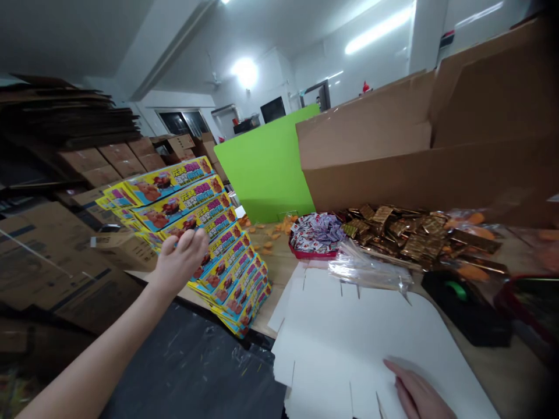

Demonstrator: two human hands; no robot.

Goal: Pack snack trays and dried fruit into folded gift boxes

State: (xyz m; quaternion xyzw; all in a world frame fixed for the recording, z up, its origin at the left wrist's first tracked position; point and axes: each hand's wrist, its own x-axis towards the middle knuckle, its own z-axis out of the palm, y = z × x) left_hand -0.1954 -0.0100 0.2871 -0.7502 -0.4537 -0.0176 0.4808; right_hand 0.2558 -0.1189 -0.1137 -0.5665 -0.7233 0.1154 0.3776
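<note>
My left hand (183,256) is raised against a tall stack of yellow and blue printed boxes (218,244). Its fingers are curled toward the stack's face, and whatever they may hold is hidden. Lower right, my right hand (417,390) rests on a pile of flat white cardboard sheets (349,337), its index finger stretched out and the others partly out of sight. Slits show along the edges of these sheets. A clear plastic bag with thin sticks (371,270) lies across their far edge.
Behind the sheets are a red tray of small sachets (317,235), gold-brown packets (406,233) and scattered orange pieces (286,224). A black tray (471,314) sits at right. A green panel (266,163) and a big carton (371,174) rise behind; cartons (43,250) fill the left.
</note>
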